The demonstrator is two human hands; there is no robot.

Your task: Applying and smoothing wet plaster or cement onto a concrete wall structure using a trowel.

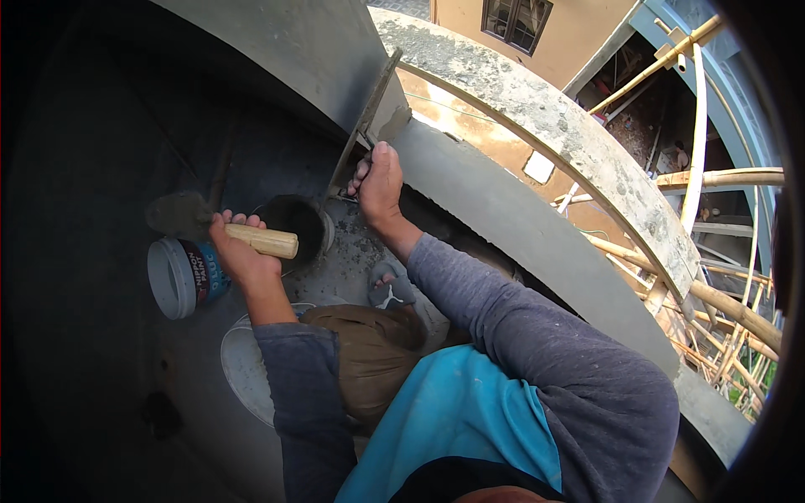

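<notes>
My left hand (245,256) is wrapped round the pale wooden handle of a trowel (277,242). The trowel's grey, mortar-covered blade points away to the left over the dark floor. Farther forward, my right hand (381,186) grips a long flat plastering float (366,109), seen nearly edge-on. The float stands steeply tilted by the end of a grey rendered wall (327,50), where a patch of wet mortar (394,122) shows. Whether its face touches the wall is hidden. Just beyond my left hand is a bucket (323,230) with a dark inside, partly covered by the trowel handle.
A white paint pail (170,281) lies tipped at the left. Another white bucket (243,369) sits beside my left forearm. Mortar crumbs litter the floor near my sandalled foot (392,289). A low grey ledge (503,226) curves along the right, with bamboo scaffolding (729,314) beyond.
</notes>
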